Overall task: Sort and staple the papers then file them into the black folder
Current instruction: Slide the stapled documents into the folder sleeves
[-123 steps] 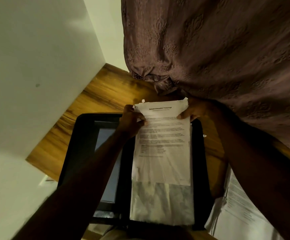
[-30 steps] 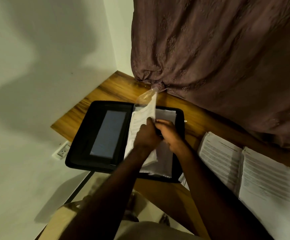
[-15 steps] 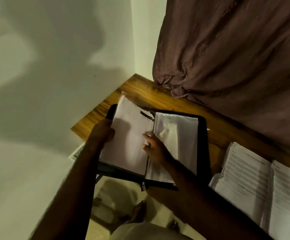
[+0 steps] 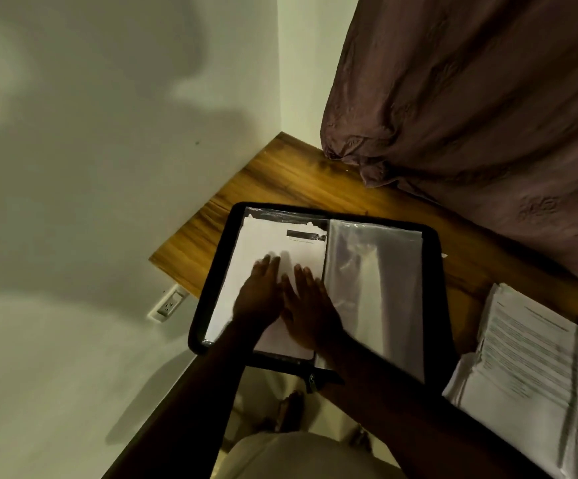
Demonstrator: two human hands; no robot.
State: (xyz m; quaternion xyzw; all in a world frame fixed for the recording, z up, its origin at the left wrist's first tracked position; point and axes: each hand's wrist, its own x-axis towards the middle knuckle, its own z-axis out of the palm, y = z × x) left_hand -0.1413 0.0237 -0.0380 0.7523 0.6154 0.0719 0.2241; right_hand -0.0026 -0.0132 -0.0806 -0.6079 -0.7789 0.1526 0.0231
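The black folder lies open on the wooden table, by its left edge. It has a black rim and two shiny clear pockets showing. One white paper sits in the left pocket. The left hand and right hand lie flat on that paper, side by side, fingers straight. Two piles of papers lie to the right.

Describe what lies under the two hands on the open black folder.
The left hand and right hand rest flat on a white sheet on the black folder's left side. Whatever lies beneath that sheet is covered.
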